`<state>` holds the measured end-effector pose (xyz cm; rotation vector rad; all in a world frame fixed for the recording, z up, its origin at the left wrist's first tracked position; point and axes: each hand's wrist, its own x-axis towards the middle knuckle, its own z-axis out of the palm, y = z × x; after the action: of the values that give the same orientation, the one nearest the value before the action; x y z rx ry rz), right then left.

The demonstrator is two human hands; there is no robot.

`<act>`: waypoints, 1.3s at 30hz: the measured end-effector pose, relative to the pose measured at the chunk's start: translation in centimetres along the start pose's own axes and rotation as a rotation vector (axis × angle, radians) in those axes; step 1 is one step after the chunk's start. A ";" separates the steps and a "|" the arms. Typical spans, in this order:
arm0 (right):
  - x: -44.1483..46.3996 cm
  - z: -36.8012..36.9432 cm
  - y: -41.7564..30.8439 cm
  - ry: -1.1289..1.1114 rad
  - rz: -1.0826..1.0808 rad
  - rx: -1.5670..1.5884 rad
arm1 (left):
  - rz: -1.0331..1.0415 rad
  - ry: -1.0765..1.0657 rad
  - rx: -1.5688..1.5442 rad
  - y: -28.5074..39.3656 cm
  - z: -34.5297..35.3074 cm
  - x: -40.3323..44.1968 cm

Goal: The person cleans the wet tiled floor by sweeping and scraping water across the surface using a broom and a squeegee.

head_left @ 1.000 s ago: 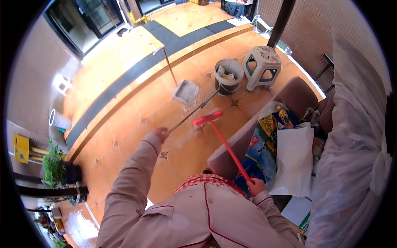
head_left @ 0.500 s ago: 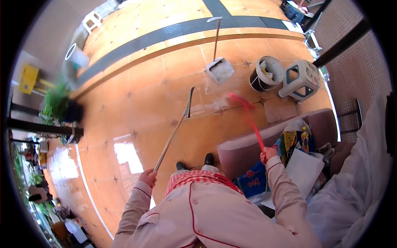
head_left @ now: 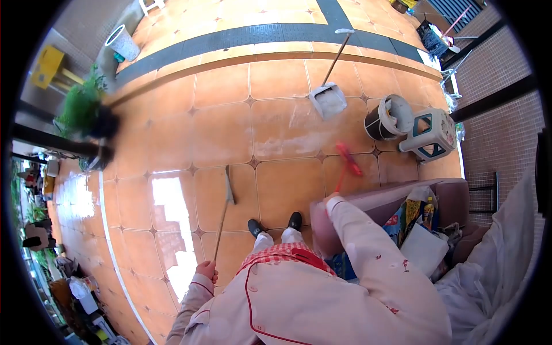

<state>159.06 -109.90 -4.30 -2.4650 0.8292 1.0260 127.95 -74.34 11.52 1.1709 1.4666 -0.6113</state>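
My left hand [head_left: 207,271] is closed around the pole of a floor squeegee [head_left: 221,230], whose narrow dark blade rests on the orange tiles ahead of my left shoe. On the other side, my right hand [head_left: 333,199] grips the handle of a red broom [head_left: 349,160]; its head is smeared by motion and its exact kind is hard to make out. The broom head is over the tiles beyond the sofa. Whitish wet streaks [head_left: 287,145] lie on the floor to the left of it. Farther off stands a long-handled dustpan [head_left: 328,102] with whitish stuff in it.
A mauve sofa [head_left: 323,227] piled with bags is at my right. Beyond it are a dark bucket [head_left: 378,127] with a white liner and a plastic stool [head_left: 435,135]. A potted plant [head_left: 83,112] stands left. A low step [head_left: 241,60] crosses the far floor.
The squeegee has been drawn back toward me and to the left. My right arm has reached forward and left, and the red broom's head has shifted slightly right. The view has shifted too.
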 end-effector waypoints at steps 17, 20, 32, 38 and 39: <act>-23.7 1.2 -8.3 -0.843 -0.301 0.605 | -0.040 -0.097 -0.091 -2.2 -5.3 2.2; -24.8 -1.1 -4.6 -0.669 -0.302 0.506 | -0.035 -0.142 -0.130 -3.2 -6.1 3.0; -20.1 3.7 -4.7 -0.548 -0.153 -0.046 | -0.007 -0.178 -0.165 -4.7 -6.2 2.7; -24.6 11.0 -11.3 -1.124 -0.359 0.148 | 0.028 -0.197 -0.235 -6.2 -5.8 3.7; -25.3 10.5 -12.7 -1.124 -0.359 0.137 | 0.036 -0.202 -0.238 -6.4 -5.8 3.6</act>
<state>147.20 -85.11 8.11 -1.4238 0.0685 1.7881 120.11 -70.57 8.16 0.9212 1.3043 -0.4996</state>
